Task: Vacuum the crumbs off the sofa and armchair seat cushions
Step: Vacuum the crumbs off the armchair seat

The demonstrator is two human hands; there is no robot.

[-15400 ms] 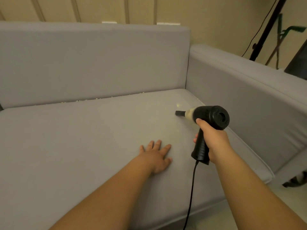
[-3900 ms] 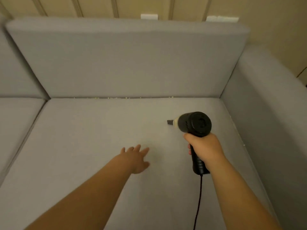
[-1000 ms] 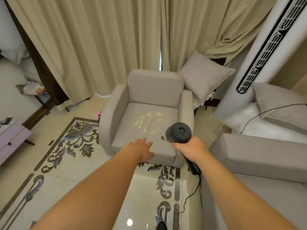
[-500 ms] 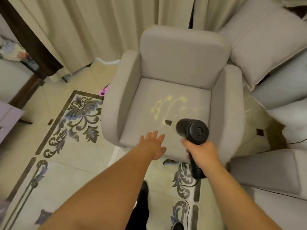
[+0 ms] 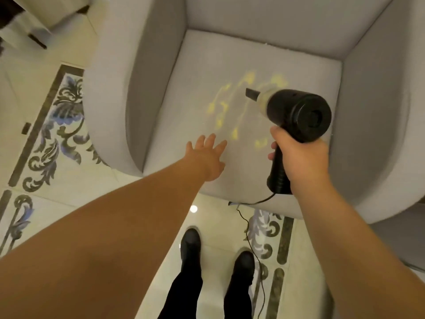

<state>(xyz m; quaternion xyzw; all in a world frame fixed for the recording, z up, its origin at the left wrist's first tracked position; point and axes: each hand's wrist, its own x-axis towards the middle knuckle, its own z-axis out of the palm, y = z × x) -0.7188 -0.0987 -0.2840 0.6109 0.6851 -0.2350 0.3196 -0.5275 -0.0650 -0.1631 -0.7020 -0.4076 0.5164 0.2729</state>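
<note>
Yellow crumbs (image 5: 222, 109) lie scattered in curving streaks across the middle of the grey armchair seat cushion (image 5: 197, 65). The right hand (image 5: 301, 157) has its fingers wrapped round the handle of a black corded handheld vacuum (image 5: 296, 113), whose narrow nozzle points over the crumbs' far edge. The left hand (image 5: 208, 157) reaches over the cushion's front part with fingers straight and spread, just short of the nearest crumbs; whether it touches the fabric is unclear.

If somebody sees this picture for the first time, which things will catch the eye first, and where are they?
The yellow crumbs scattered over the middle of the grey armchair seat stand out most. Just above them, the right hand grips a black handheld vacuum with its nozzle aimed at the crumbs. The left hand reaches out flat over the front of the seat.
</note>
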